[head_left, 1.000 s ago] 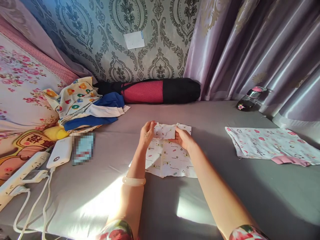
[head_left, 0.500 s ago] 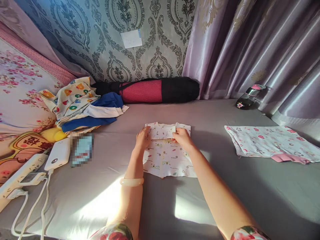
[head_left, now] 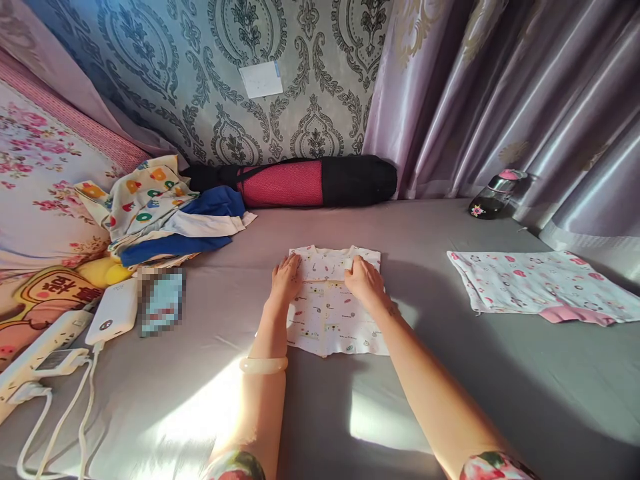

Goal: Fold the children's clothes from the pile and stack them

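Note:
A small white baby shirt (head_left: 337,313) with tiny printed figures lies in front of me, its neckline at the far end. Across its upper part a strip is folded over. My left hand (head_left: 287,275) grips the fold at its left end, fingers partly hidden from view. At the right end my right hand (head_left: 366,279) has its fingers curled on the cloth, thumb toward the middle. Both hands are low against the fabric.
Folded printed clothing (head_left: 530,283) lies to the right, before a dark bottle (head_left: 493,200). A red-and-black roll bag (head_left: 300,181) rests along the wall. Left are piled clothes (head_left: 155,207), a white power bank (head_left: 114,310), a power strip (head_left: 43,353) and cables.
My left hand has shifted left to the shirt's edge. The folded strip, earlier held up between my hands, now lies flatter on the shirt, and both hands have lowered with it.

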Demonstrator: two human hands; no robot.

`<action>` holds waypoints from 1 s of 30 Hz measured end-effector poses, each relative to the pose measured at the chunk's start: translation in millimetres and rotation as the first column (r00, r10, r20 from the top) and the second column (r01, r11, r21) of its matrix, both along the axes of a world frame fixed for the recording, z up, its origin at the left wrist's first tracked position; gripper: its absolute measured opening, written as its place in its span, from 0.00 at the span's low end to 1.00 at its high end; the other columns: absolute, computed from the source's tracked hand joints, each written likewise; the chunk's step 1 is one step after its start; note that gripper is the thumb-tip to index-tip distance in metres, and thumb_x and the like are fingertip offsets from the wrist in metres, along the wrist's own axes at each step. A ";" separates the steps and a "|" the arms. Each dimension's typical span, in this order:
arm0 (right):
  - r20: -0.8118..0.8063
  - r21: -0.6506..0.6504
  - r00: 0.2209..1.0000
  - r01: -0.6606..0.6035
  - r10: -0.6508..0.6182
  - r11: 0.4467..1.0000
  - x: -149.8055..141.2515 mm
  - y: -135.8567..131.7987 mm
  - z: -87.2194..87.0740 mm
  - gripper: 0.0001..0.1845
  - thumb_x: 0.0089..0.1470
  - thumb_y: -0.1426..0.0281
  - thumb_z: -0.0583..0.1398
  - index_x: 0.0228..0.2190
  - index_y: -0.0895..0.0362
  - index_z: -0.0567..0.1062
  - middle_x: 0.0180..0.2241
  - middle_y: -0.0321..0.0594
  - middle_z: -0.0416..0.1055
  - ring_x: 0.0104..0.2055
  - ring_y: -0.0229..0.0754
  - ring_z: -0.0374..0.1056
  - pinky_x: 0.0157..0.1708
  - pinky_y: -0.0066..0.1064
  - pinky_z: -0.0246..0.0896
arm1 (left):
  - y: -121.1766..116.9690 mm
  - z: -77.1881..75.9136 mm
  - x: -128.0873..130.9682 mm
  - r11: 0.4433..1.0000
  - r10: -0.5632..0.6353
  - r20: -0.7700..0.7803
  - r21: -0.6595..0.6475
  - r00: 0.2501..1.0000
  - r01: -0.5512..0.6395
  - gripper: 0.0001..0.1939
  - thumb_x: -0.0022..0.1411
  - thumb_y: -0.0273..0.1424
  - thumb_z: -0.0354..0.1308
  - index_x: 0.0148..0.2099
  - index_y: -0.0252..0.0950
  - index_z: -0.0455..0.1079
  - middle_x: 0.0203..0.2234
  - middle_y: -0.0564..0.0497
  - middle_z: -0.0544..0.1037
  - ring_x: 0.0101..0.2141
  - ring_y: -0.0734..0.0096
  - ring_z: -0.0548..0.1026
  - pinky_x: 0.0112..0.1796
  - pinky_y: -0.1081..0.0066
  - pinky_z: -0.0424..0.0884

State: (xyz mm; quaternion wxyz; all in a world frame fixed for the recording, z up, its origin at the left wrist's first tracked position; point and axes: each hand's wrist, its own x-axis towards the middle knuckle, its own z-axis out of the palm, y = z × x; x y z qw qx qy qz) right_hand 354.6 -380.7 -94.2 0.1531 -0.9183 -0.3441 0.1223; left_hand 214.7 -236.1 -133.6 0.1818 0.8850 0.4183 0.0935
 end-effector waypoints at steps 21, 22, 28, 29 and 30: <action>0.208 0.010 0.936 -0.293 0.285 0.956 -13.2 3.4 -35.9 0.29 0.66 0.64 0.42 0.66 0.51 0.57 0.70 0.41 0.46 0.70 0.58 0.40 0.64 0.61 0.32 | -43.8 -2.2 37.8 0.978 -0.205 -0.075 0.024 0.976 0.208 0.28 0.72 0.37 0.35 0.70 0.37 0.53 0.69 0.44 0.53 0.68 0.52 0.48 0.65 0.46 0.42; 0.214 0.008 0.935 -0.292 0.283 0.956 -13.4 3.3 -35.3 0.29 0.66 0.64 0.42 0.66 0.50 0.57 0.70 0.41 0.46 0.70 0.58 0.40 0.64 0.61 0.32 | -43.8 -3.5 38.2 0.979 -0.196 -0.073 0.039 0.978 0.200 0.28 0.72 0.37 0.35 0.70 0.37 0.53 0.69 0.44 0.53 0.68 0.52 0.48 0.64 0.46 0.42; 0.230 0.000 0.936 -0.273 0.266 0.962 -16.0 5.4 -36.4 0.31 0.65 0.64 0.41 0.66 0.56 0.56 0.69 0.42 0.47 0.70 0.55 0.41 0.64 0.61 0.33 | -47.3 -7.9 39.7 0.971 -0.190 -0.092 0.132 0.978 0.201 0.28 0.72 0.38 0.34 0.70 0.37 0.54 0.69 0.42 0.54 0.68 0.48 0.49 0.64 0.44 0.43; 0.232 -0.003 0.938 -0.265 0.259 0.964 -16.4 6.3 -37.5 0.31 0.65 0.65 0.41 0.66 0.58 0.55 0.69 0.45 0.46 0.70 0.55 0.41 0.65 0.60 0.33 | -48.0 -8.2 39.7 0.969 -0.187 -0.096 0.143 0.978 0.199 0.29 0.72 0.38 0.34 0.70 0.37 0.54 0.69 0.41 0.53 0.68 0.47 0.49 0.63 0.43 0.44; 0.233 -0.011 0.940 -0.255 0.250 0.967 -16.6 7.3 -38.4 0.32 0.65 0.65 0.40 0.67 0.61 0.54 0.70 0.47 0.45 0.70 0.54 0.41 0.65 0.59 0.33 | -48.5 -8.2 39.6 0.969 -0.181 -0.100 0.152 0.978 0.194 0.29 0.72 0.38 0.34 0.70 0.36 0.54 0.69 0.39 0.53 0.67 0.47 0.50 0.63 0.43 0.45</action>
